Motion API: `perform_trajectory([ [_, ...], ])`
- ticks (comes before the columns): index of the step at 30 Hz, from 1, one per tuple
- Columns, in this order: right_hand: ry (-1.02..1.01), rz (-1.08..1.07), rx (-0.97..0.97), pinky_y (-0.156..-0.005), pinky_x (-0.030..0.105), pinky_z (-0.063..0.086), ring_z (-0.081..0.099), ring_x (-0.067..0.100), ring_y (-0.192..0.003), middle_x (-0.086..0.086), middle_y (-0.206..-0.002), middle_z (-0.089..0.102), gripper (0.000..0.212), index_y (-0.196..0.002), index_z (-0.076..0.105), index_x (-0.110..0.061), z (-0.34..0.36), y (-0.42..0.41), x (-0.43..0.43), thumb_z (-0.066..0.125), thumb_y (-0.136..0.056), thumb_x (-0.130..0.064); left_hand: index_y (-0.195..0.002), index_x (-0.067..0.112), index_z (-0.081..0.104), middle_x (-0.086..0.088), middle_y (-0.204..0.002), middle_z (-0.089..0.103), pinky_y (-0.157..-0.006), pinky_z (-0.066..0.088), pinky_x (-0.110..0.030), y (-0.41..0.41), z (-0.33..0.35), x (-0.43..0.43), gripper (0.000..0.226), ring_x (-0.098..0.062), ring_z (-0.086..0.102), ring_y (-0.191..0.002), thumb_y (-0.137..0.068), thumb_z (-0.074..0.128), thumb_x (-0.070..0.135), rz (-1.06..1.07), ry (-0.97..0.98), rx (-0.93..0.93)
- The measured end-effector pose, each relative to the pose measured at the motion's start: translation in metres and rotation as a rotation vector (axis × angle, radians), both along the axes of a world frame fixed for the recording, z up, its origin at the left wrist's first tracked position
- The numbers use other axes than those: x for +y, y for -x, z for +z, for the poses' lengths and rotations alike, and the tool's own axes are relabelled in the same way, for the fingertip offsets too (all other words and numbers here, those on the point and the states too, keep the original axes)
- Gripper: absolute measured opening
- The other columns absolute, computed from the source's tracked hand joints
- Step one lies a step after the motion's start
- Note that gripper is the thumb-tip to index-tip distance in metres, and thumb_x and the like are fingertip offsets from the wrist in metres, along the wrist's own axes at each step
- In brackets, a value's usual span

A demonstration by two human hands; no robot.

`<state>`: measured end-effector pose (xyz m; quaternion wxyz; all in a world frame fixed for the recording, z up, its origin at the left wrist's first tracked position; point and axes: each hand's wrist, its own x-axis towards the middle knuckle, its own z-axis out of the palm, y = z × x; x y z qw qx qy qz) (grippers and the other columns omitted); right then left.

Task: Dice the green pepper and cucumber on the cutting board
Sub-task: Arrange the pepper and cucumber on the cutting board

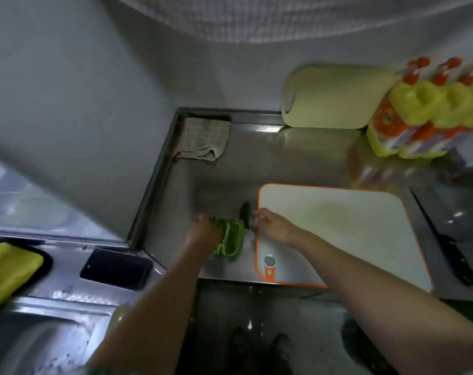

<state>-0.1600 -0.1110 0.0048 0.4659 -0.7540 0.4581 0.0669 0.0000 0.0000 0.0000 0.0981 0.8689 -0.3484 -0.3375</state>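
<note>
Pepper [231, 236]: on the steel counter [203, 180], just left of the board [338, 234]; long axis runs near to far, the far end leaning slightly right; bright green, glossy and lobed, and it looks hollow along its length
Cucumber [245, 213]: on the counter between the pepper and the board's left edge, touching the pepper's far end; long axis near to far, tip pointing at the back wall; dark green, slim, rounded tip
Left hand [204, 234]: grasps the pepper from its left side, fingers curled over it
Right hand [274, 224]: above the board's left edge, fingers reaching left to the cucumber; motion blur, so I cannot tell whether it grasps or only touches
Board: white plastic, orange rim, rounded corners, flat, with a hole near its left front corner
Knife [446, 244]: on the counter right of the board, dark blade and handle, lying near to far
Cloth [203, 138]: folded, checked weave, back left corner
Second board [332, 98]: pale yellow, leaning on the wall
Bottles [419, 112]: yellow, orange caps, back right
Phone [116, 267]: black, on the ledge by the sink [40, 342]
</note>
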Motion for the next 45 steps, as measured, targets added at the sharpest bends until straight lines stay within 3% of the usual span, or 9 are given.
perform_trajectory([
  [4,-0.108,-0.024,0.048,-0.110,0.035,0.030,0.036,0.035,-0.136,0.017,-0.148,0.040,0.049,-0.147,0.039,-0.022,0.000,-0.025,0.003,0.025,-0.105,-0.043,-0.149,0.000,0.020,-0.022,-0.144,0.037,-0.103,0.036,-0.037,0.000,-0.007,-0.004,0.065,-0.036,0.042,-0.130,-0.096,0.050,0.023,0.022,-0.054,-0.019],
  [8,-0.187,-0.065,0.185,-0.117,0.042,0.017,0.015,0.033,-0.144,0.016,-0.156,0.015,0.072,-0.154,0.015,-0.009,0.009,-0.037,0.010,0.013,-0.101,-0.058,-0.139,0.005,0.037,-0.018,-0.135,0.046,-0.095,0.043,-0.035,-0.001,-0.003,-0.001,0.046,-0.033,0.051,-0.122,-0.096,0.050,0.014,-0.026,-0.102,-0.098],
  [13,-0.169,-0.204,0.001,-0.110,0.049,0.031,0.044,0.037,-0.127,0.017,-0.141,0.044,0.109,-0.127,0.050,-0.011,-0.009,-0.050,0.004,0.015,-0.069,-0.096,-0.113,0.005,0.054,-0.015,-0.116,0.059,-0.075,0.039,-0.028,-0.007,0.004,-0.003,0.022,-0.024,0.055,-0.094,-0.099,0.044,0.019,0.015,-0.017,-0.115],
  [18,0.031,-0.442,-0.215,-0.107,0.043,0.026,0.053,0.021,-0.111,0.003,-0.116,0.066,0.034,-0.105,0.051,-0.019,0.005,-0.007,-0.016,0.036,-0.100,-0.050,-0.116,0.000,0.058,-0.020,-0.115,0.062,-0.082,0.044,-0.033,0.017,0.018,-0.030,0.030,-0.034,0.058,-0.106,-0.100,0.043,0.020,0.092,0.109,-0.062],
  [27,0.130,-0.541,0.032,-0.073,0.035,0.037,0.052,0.026,-0.071,0.010,-0.078,0.049,0.049,-0.046,0.049,-0.021,-0.021,0.147,-0.036,0.057,-0.093,-0.035,-0.113,-0.001,0.059,-0.020,-0.112,0.064,-0.083,0.046,-0.034,0.140,-0.004,-0.075,0.030,-0.036,0.060,-0.107,-0.095,0.054,0.023,-0.171,0.148,0.162],
  [30,0.017,-0.399,0.054,-0.075,0.031,0.043,0.058,0.024,-0.086,0.009,-0.093,0.060,0.022,-0.086,0.076,-0.020,-0.024,0.175,-0.032,0.061,-0.084,-0.036,-0.108,0.000,0.063,-0.017,-0.106,0.067,-0.078,0.049,-0.034,0.157,-0.012,-0.075,0.037,-0.034,0.064,-0.097,-0.096,0.054,0.034,-0.159,0.164,0.193],
  [34,0.080,-0.272,0.053,-0.108,0.039,0.033,0.036,0.027,-0.132,0.010,-0.143,0.036,0.060,-0.143,0.044,-0.016,-0.025,0.186,-0.030,0.059,-0.091,-0.041,-0.108,-0.003,0.063,-0.025,-0.112,0.059,-0.090,0.047,-0.039,0.151,-0.014,-0.065,0.042,-0.039,0.056,-0.104,-0.102,0.037,0.031,-0.116,0.142,0.050],
  [40,0.179,-0.257,0.266,-0.110,0.047,0.030,0.022,0.031,-0.141,0.014,-0.153,0.022,0.068,-0.144,0.034,-0.012,-0.031,0.188,-0.019,0.046,-0.086,-0.047,-0.112,0.002,0.062,-0.017,-0.119,0.052,-0.090,0.047,-0.040,0.145,-0.017,-0.033,0.031,-0.032,0.049,-0.113,-0.095,0.044,0.021,-0.304,-0.017,-0.240],
  [45,0.170,-0.206,0.251,-0.118,0.046,0.016,0.001,0.031,-0.148,0.014,-0.161,-0.001,0.079,-0.151,0.020,-0.007,-0.039,0.195,-0.013,0.056,-0.090,-0.043,-0.111,0.011,0.062,-0.006,-0.114,0.049,-0.087,0.046,-0.035,0.157,-0.016,-0.019,0.041,-0.024,0.048,-0.110,-0.087,0.052,0.043,-0.558,0.006,-0.424],
])
